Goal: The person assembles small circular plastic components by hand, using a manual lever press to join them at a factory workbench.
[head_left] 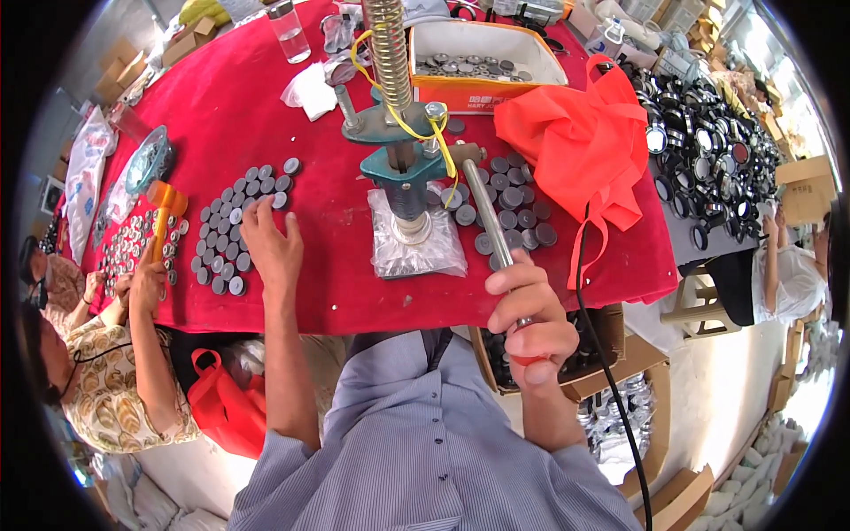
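A hand lever press with green metal clamps [390,164] and a tall coil spring [387,53] stands on the red-covered table in front of me. Clear plastic wraps its base plate [416,243]. My right hand [536,323] is wrapped round the lower end of the press's steel lever [489,217], which slants down toward me. My left hand [270,248] hovers at the right edge of a spread of round grey caps [226,232], fingers apart; whether the fingertips touch a cap I cannot tell. A second heap of grey caps [513,199] lies right of the press, partly behind the lever.
An orange-and-white box [487,66] of metal discs stands behind the press. A red cloth bag [575,142] lies to the right, with a black cable [611,380] hanging nearby. At left, a co-worker holds an orange mallet [166,199] beside small parts. Black-rimmed round pieces [708,150] cover the right table.
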{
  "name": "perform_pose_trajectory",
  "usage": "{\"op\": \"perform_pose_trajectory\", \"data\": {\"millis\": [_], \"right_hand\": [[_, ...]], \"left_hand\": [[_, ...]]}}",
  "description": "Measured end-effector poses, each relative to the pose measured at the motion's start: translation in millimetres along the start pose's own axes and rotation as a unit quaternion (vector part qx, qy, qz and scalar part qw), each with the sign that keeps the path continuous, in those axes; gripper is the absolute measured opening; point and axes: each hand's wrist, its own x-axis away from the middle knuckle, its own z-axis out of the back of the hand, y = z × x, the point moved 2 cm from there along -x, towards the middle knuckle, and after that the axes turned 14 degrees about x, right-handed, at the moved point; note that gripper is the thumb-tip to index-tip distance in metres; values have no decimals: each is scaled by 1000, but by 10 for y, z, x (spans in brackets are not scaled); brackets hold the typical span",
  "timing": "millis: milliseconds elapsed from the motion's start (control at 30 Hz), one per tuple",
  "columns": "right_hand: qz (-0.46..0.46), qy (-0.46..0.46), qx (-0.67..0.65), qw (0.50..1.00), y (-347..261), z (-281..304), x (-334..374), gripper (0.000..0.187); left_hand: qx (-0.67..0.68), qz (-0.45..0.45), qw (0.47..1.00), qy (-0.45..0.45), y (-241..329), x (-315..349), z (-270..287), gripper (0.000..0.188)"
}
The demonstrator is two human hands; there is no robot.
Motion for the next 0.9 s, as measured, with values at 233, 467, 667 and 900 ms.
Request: {"op": "perform_pose_trajectory", "data": {"millis": [233, 467, 667, 900], "right_hand": [[-36, 32, 5, 999, -45, -37, 46, 44], [33, 41, -13, 999, -21, 55, -390, 37], [-15, 52, -76, 996, 215, -10, -1275, 33], [-119, 70, -98, 986, 480, -203, -2067, 40]], "left_hand": [[-34, -96, 994, -50, -323, -23, -197, 38], [47, 68, 994, -73, -242, -81, -186, 33], [234, 112, 960, -108, 497, 142, -116, 43], [318, 53, 926, -195, 1340, 244, -302, 46]]}}
